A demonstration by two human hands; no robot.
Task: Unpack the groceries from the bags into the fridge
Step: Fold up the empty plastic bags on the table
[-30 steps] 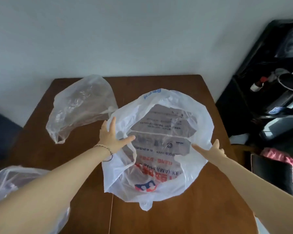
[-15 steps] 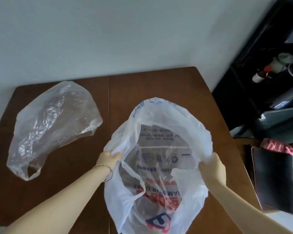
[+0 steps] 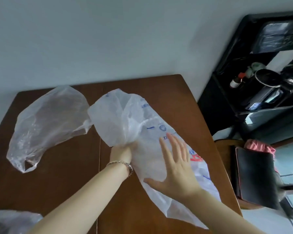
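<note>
The white supermarket bag [image 3: 134, 119] lies limp on the brown table [image 3: 159, 88], right of centre. The left hand [image 3: 121, 153] grips its bunched middle. The right hand [image 3: 178, 168] lies flat on it, fingers spread. The film looks thin, light, slippery and probably empty, so it is best gathered at the bunch.

Your brown bench [image 3: 159, 92] carries a white printed bag [image 3: 118, 119] beneath your right hand [image 3: 178, 168], and a crumpled clear bag [image 3: 47, 122] left of your left hand [image 3: 121, 153].
</note>
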